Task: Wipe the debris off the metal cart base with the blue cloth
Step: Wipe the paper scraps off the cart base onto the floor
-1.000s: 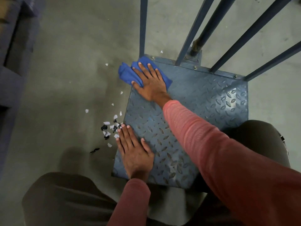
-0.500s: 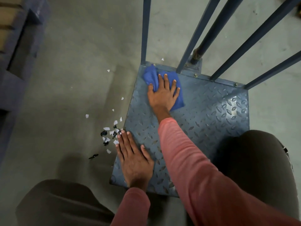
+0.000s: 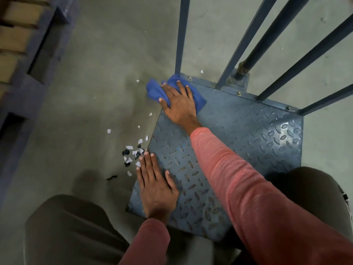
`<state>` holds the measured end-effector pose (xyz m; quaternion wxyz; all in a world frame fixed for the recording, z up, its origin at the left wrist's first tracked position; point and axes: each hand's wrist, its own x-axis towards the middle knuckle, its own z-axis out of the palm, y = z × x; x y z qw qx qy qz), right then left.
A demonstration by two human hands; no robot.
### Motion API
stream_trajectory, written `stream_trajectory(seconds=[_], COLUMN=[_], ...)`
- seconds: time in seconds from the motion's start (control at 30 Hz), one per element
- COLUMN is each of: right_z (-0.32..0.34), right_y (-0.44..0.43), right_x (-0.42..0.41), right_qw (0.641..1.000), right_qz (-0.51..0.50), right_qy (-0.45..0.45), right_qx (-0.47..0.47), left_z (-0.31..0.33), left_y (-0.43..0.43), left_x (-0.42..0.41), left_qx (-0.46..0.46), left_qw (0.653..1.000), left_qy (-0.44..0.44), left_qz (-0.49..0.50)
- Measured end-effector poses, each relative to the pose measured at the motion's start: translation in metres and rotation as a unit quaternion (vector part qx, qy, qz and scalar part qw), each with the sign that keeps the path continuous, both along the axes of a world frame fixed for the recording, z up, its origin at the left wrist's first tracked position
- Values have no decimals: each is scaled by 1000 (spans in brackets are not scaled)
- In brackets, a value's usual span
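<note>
Crumpled blue cloth (image 3: 154,90) overhanging metal cart base (image 3: 238,131) corner, debris (image 3: 129,147) alongside

The cloth (image 3: 154,91) is bright blue; the base (image 3: 248,134) is dull grey-blue with a raised pattern of small lens-shaped ridges; the bars (image 3: 182,35) are darker blue; the debris (image 3: 129,147) is white scraps mixed with black bits; the floor (image 3: 114,54) is plain grey-green; the sleeves (image 3: 238,178) are salmon pink with a fine weave; the trousers (image 3: 66,226) are dark brown
</note>
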<state>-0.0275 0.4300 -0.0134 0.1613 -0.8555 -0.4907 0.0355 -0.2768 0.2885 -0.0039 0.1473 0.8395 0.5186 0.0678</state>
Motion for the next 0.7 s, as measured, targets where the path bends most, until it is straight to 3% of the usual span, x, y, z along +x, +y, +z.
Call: stream_trajectory(seconds=[0.07, 0.17, 0.4, 0.7], right_z=[1, -2, -1, 4], right_y=[-3, -1, -2, -151], right_x=[9, 17, -8, -65], right_qw=[995, 993, 997, 970], right_qz=[98, 114, -66, -236], right_qy=[1, 12, 24, 21], right_qx=[5, 1, -14, -50], left_z=[1, 1, 1, 9], left_y=[-1, -2, 0, 0], left_x=[1, 0, -2, -1], left_qx=[0, 0, -1, -28], left_qw=[1000, 1000, 1000, 999], left_qy=[3, 4, 0, 15], left_qz=[0, -2, -2, -9])
